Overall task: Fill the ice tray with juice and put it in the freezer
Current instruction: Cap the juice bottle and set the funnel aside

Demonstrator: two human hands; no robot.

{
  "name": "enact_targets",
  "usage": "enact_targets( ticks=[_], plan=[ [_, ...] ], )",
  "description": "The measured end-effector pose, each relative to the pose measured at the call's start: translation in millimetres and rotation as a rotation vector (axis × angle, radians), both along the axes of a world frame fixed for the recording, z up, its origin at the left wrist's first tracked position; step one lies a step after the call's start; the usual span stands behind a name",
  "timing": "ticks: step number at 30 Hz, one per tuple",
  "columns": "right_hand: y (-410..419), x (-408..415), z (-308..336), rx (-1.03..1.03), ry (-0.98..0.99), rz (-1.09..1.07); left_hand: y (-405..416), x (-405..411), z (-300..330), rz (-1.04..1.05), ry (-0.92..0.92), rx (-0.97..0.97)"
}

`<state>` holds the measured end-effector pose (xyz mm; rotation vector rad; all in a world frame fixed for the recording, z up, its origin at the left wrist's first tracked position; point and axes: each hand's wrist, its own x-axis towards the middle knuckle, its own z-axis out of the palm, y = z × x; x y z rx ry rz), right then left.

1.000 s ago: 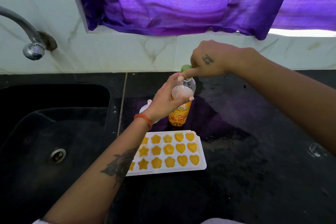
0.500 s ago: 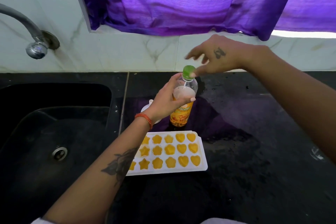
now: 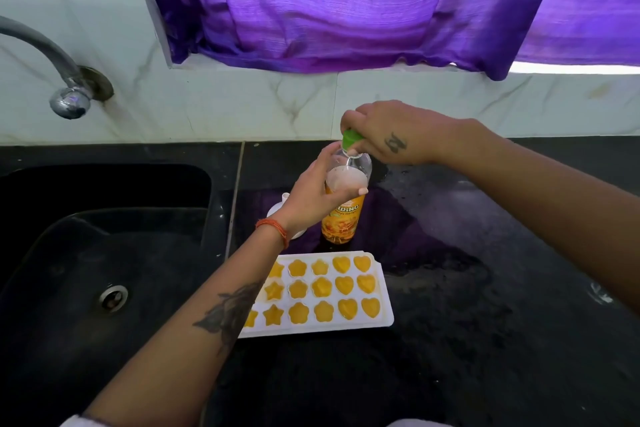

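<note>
Head view: hands [image 3: 313, 199] on juice bottle [image 3: 343, 215]

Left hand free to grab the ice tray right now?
Probably not: the left hand grips the juice bottle while the right hand holds its cap. The ice tray itself lies unobstructed.

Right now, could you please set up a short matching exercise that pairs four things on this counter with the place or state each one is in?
Things:
1. green bottle cap
2. clear plastic juice bottle
3. white ice tray
4. chrome tap

Places or states:
A. flat on the black counter, cells filled with orange juice
B. held around its upper part by the left hand
C. over the black sink
D. pinched by the right hand

Pairs: 1-D, 2-B, 3-A, 4-C
</note>
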<state>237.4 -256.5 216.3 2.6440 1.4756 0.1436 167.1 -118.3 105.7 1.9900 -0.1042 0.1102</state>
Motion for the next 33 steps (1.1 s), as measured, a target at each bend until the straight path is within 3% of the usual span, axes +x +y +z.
enact_targets(
  ticks=[4, 6, 9, 11, 17, 23, 26, 30, 33],
  plan=[
    [1, -6, -12, 0.038, -0.230, -0.115, -3, -3, 0, -0.034, -0.022, 0.029],
    [-2, -3, -11, 0.094, -0.171, -0.127, -3, -3, -1, -0.037, -0.008, 0.028],
    [-4, 0, -5, 0.154, 0.069, -0.021, 1, 0, 0, -0.033, 0.008, 0.018],
    [-5, 2, -5, 0.154, 0.094, -0.007, 2, 0, -1, -0.035, 0.011, 0.013],
    [-5, -5, -17, 0.097, -0.253, -0.082, 0, -1, -1, -0.065, 0.006, 0.020],
    [-6, -1, -12, 0.216, 0.049, -0.048, 4, 0, -1, -0.066, 0.014, -0.010],
    [-3, -12, -23, 0.252, -0.050, -0.146, 4, 1, -4, -0.056, -0.003, 0.003],
    [11, -28, -36, 0.303, -0.256, -0.455, 0, 2, -4, -0.036, -0.022, 0.037],
    [17, -29, -32, 0.373, -0.173, -0.554, 1, 2, -3, -0.049, -0.009, 0.020]
  ],
)
